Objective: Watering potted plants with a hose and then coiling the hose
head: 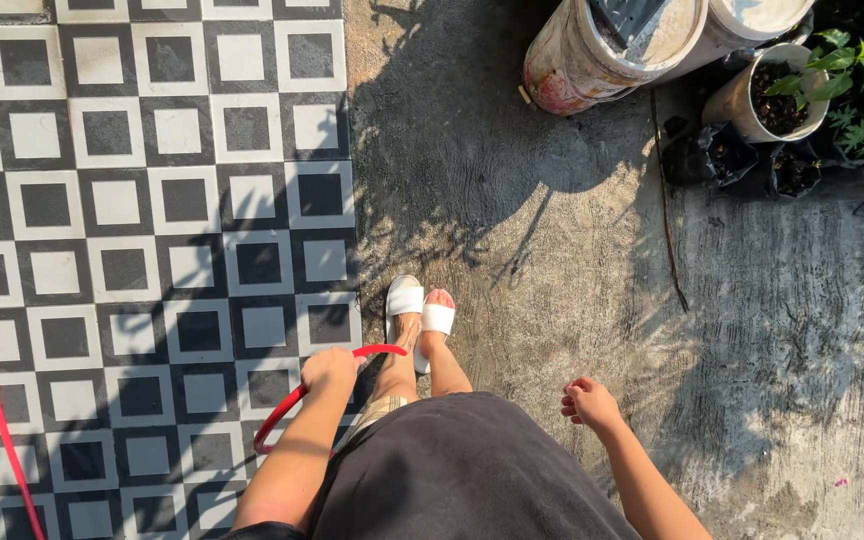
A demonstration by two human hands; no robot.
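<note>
1. Nearest to me, my left hand (329, 368) was closed around a red hose (297, 397), which curved in a loop in front of my dark garment (462, 470).
2. My right hand (589, 402) held nothing; its fingers were loosely curled and it hung over the concrete floor (552, 250), well apart from the left hand.
3. A second stretch of the red hose ran along the far left edge of the view, lying across the black-and-white checkered tiles (152, 200). I could not tell where it joined the loop in my hand.
4. Just beyond the hands, my feet stood in white sandals (418, 316) on the concrete, right beside the edge of the tiles.
5. Leaf and branch shadows fell across the concrete and the tile edge ahead of my feet.
6. Farther off, at the top right, two large pale buckets (612, 50) stood close together, the nearer one stained pink low on its side.
7. Beside them sat a pale pot (747, 105) filled with dark soil, next to small black nursery bags (717, 155) of soil.
8. Green plants (862, 60) filled the far right corner.
</note>
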